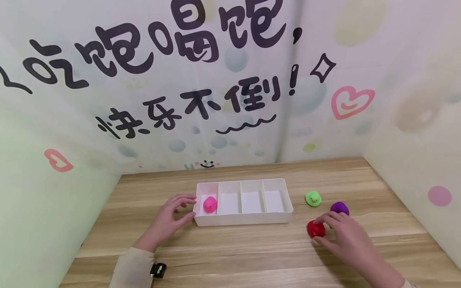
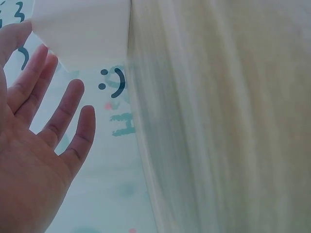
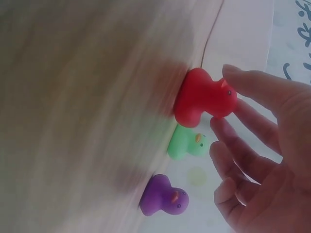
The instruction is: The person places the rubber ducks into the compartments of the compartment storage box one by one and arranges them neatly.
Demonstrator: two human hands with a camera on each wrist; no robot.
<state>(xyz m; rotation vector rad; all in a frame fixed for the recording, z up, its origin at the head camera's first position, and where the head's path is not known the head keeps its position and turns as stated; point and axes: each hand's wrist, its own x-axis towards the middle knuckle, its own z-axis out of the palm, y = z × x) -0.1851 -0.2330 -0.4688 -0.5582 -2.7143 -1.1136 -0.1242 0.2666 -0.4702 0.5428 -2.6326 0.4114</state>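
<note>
A red rubber duck (image 3: 197, 99) sits upright on the table, its head between the thumb and fingers of my right hand (image 1: 349, 236), which pinches it. Just beyond that hand is a purple rubber duck (image 3: 163, 196), partly covered by it in the head view. A green rubber duck (image 1: 313, 198) stands farther back. My left hand (image 1: 167, 220) is at the left end of a white divided box (image 1: 245, 219), thumb and fingertips against its edge, the other fingers spread loosely. Inside the box's leftmost compartment lies a pink rubber duck (image 1: 210, 204).
The wood-grain table (image 1: 230, 256) is bordered by a printed back curtain (image 1: 162, 148) and by walls on the left and right. The box has thin upright dividers between its compartments. A dark wristband piece (image 1: 158, 270) shows at the left sleeve.
</note>
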